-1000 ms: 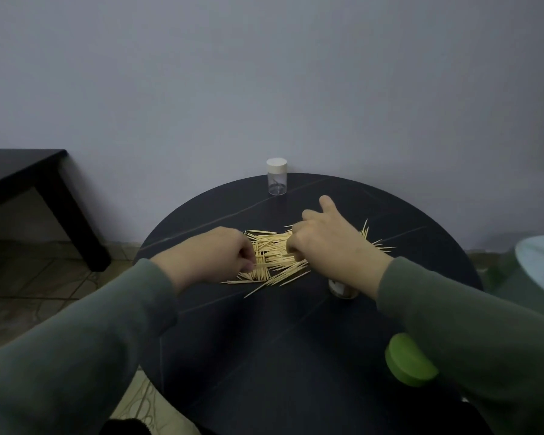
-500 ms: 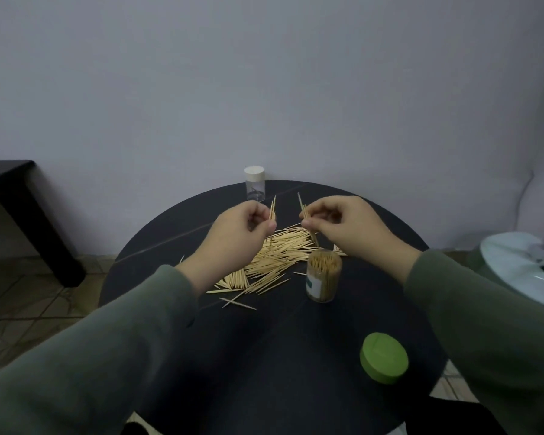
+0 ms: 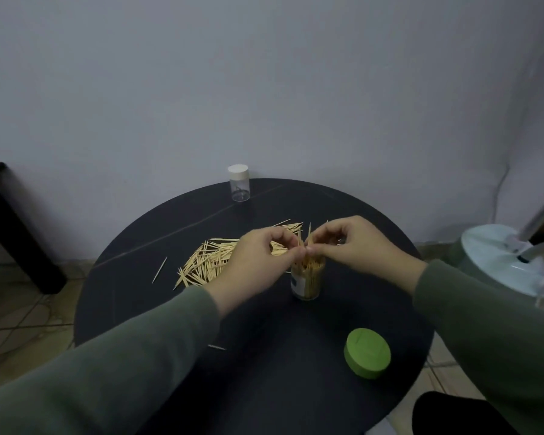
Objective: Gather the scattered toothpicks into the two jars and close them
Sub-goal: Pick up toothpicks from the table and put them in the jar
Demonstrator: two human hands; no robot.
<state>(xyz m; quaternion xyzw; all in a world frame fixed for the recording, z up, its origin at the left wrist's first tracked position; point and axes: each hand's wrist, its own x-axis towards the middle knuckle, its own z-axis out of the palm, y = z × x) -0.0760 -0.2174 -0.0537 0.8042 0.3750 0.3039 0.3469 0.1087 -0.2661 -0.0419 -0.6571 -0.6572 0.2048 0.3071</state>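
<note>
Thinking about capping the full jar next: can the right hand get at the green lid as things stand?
Probably yes, once freed. The green lid lies bare on the table's near right, nothing over it, but the right hand is pinching toothpicks above the open jar.

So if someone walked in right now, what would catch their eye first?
Probably the two hands, left hand and right hand, pinching toothpicks together over the open jar mid-table. Next, the pale pile of toothpicks spread left of it, and the green lid lying near the front edge.

Grey wall (image 3: 264, 73), tiled floor (image 3: 19, 312)
</note>
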